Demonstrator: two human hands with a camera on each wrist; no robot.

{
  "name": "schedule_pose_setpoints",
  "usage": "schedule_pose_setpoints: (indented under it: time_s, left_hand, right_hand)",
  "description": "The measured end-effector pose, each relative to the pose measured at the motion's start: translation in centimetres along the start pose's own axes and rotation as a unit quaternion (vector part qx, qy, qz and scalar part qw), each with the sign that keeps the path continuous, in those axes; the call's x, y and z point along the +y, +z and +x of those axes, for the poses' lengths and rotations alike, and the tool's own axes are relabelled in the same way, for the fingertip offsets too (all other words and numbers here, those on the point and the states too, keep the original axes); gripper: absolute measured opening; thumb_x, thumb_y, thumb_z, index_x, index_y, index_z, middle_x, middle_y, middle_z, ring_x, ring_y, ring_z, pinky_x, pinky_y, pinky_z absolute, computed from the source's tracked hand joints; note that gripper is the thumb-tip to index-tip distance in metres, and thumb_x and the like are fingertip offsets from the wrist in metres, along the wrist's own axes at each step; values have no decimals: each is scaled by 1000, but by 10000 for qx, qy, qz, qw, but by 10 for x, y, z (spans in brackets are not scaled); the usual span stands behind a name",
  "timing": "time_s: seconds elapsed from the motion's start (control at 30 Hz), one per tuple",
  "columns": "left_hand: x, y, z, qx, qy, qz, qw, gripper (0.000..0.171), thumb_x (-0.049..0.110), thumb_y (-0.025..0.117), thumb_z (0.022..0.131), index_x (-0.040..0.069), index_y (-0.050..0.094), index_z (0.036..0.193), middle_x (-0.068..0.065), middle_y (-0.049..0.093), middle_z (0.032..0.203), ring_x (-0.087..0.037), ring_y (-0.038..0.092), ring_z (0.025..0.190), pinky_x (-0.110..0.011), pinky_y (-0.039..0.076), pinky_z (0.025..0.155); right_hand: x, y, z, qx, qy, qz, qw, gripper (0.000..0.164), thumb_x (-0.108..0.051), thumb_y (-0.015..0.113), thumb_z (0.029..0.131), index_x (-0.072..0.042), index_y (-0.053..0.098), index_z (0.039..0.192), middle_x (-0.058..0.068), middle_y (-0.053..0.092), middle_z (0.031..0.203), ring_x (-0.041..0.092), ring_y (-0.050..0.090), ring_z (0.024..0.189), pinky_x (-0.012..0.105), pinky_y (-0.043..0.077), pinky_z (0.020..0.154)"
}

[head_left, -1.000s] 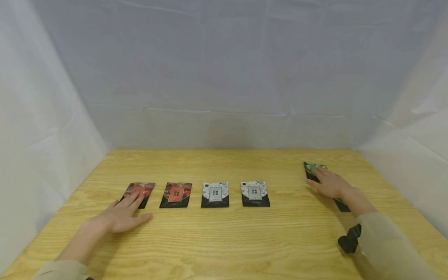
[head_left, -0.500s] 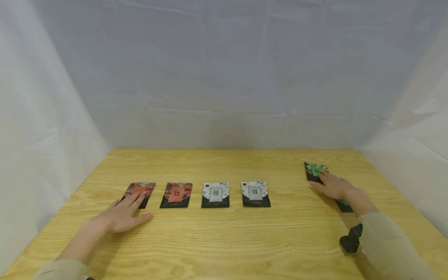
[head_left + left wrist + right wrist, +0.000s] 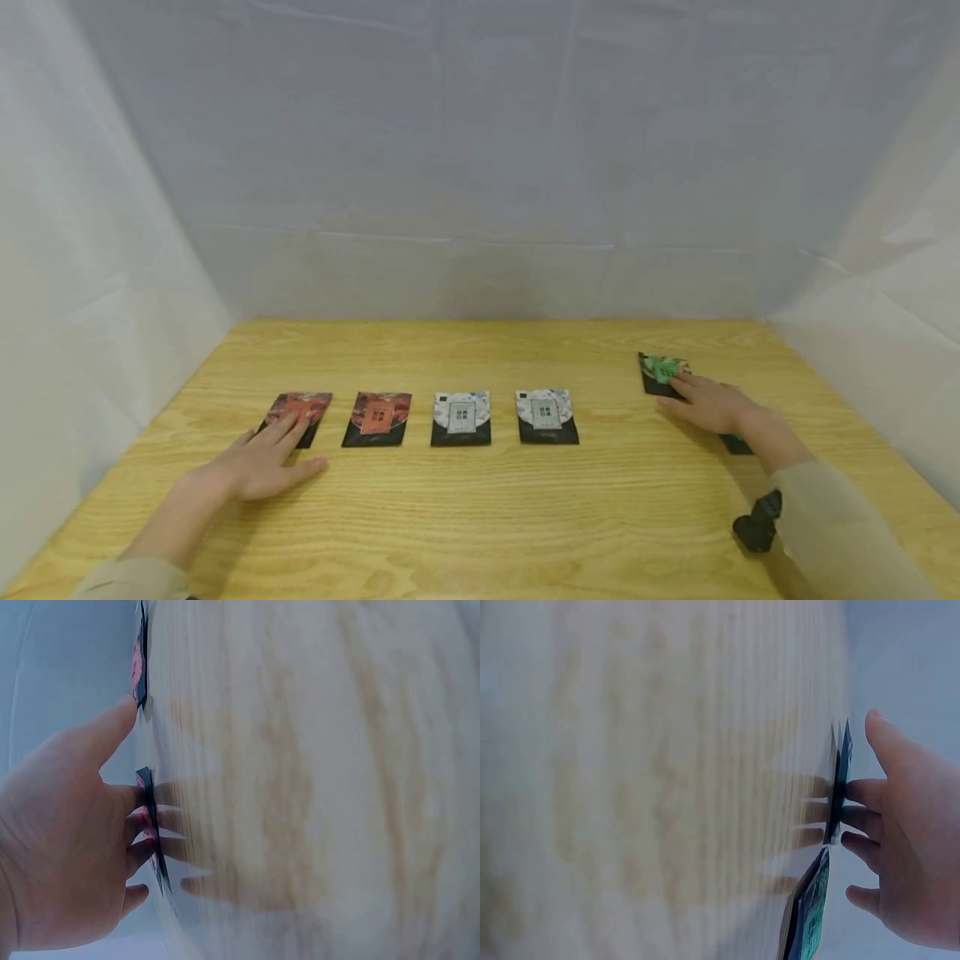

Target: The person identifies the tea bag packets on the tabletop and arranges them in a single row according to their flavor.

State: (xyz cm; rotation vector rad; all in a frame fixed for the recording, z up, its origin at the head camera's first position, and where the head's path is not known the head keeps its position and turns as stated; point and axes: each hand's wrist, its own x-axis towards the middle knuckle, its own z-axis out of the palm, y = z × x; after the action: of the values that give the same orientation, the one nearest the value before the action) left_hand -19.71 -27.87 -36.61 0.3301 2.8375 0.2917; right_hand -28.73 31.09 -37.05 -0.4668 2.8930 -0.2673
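My left hand (image 3: 258,467) lies with straight fingers on the leftmost red-and-black packet (image 3: 318,406), covering part of it, its thumb spread to the right. A second red packet (image 3: 377,418) lies just right of that hand. Over at the right, the fingertips of my right hand (image 3: 712,404) touch the near right part of a green-and-black packet (image 3: 660,371), fingers extended. Another green packet (image 3: 738,444) is mostly hidden beneath the right hand and wrist; the right wrist view shows this green packet (image 3: 810,907) beside the touched one (image 3: 840,784).
Two white-and-black packets, one at centre (image 3: 461,418) and one right of it (image 3: 547,416), continue the row with the red ones. All lie flat on a wooden table (image 3: 480,517). White sheeting (image 3: 480,167) encloses the back and both sides.
My right hand has slid the touched green packet left and slightly nearer. The left hand and the red and white packets stay in place.
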Motion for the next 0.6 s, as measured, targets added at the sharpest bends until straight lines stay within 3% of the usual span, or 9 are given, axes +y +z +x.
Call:
schedule_pose_setpoints:
  time_s: [0.6]
  left_hand:
    - [-2, 2, 1, -25, -1, 0, 10000, 89, 60, 40, 92, -11, 21, 142, -37, 13, 144, -53, 15, 130, -69, 7, 99]
  right_hand:
    - [-29, 3, -18, 54, -636, -774, 9950, 71, -54, 38, 95, 3, 43, 137, 28, 36, 140, 47, 30, 128, 65, 21, 100]
